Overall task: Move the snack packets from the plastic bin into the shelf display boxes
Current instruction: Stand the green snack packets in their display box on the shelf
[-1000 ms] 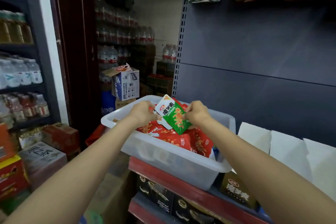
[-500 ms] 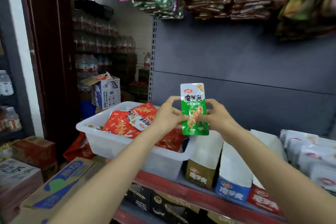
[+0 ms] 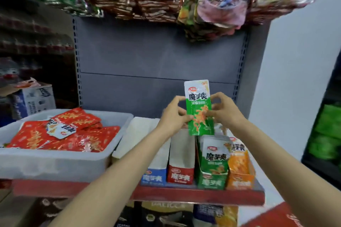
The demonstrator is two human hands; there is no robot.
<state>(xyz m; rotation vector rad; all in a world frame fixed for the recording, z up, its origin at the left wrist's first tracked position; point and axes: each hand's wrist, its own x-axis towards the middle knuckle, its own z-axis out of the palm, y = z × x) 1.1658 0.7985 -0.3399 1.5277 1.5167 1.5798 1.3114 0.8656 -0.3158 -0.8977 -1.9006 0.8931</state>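
Head view takes in the red-edged shelf (image 3: 166,194), where the plastic bin (image 3: 60,162) of red packets sits left of four display boxes. The green box (image 3: 212,178), third from the left, stands directly below the green packet (image 3: 198,108). Left hand (image 3: 172,116) and right hand (image 3: 226,111) each pinch a side edge of it. The packet is upright, long axis vertical, bottom edge just above the packets already in that box, so the drop looks straight down.
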